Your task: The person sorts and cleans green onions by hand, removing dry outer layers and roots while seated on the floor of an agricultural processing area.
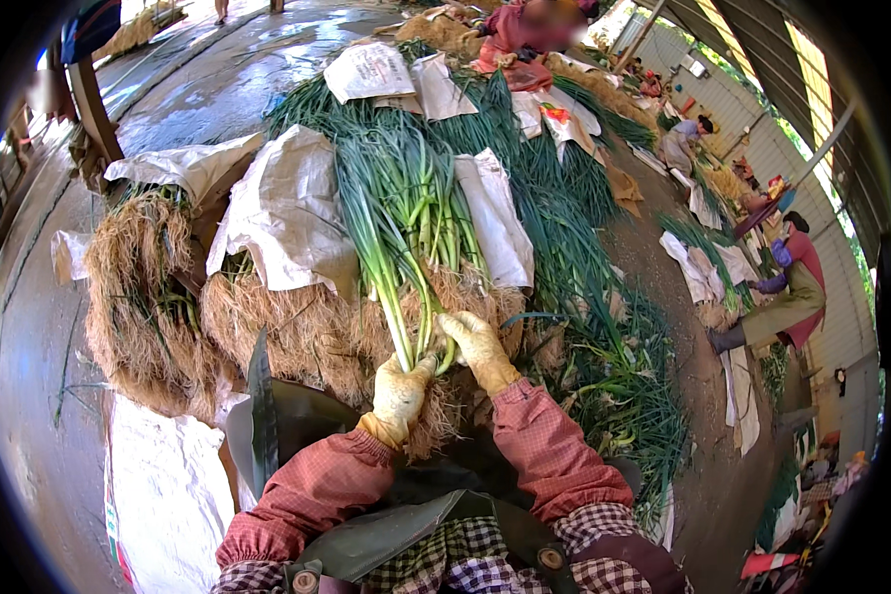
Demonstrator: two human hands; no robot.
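Note:
My left hand (pixel 400 396), in a pale yellow glove, is closed round a few green onions (pixel 393 312) just above their roots. Their white stalks and long green leaves point away from me. Tan stringy roots (pixel 434 424) hang below the glove. Right beside it, my right hand (pixel 480 351), gloved the same way, has its fingers closed at the lower part of a bent green onion stalk (pixel 446 352); its fingertips are partly hidden. Just beyond both hands lies a heap of green onions (pixel 416 203), roots (pixel 470 292) toward me.
White woven sacks (pixel 287 213) partly cover root bundles (pixel 148 267) at the left. Loose leaves and stalks (pixel 624 396) litter the right side. Another sack (pixel 168 485) lies at lower left. A person in red (pixel 515 40) is at the far side; another person (pixel 797 282) bends at the right.

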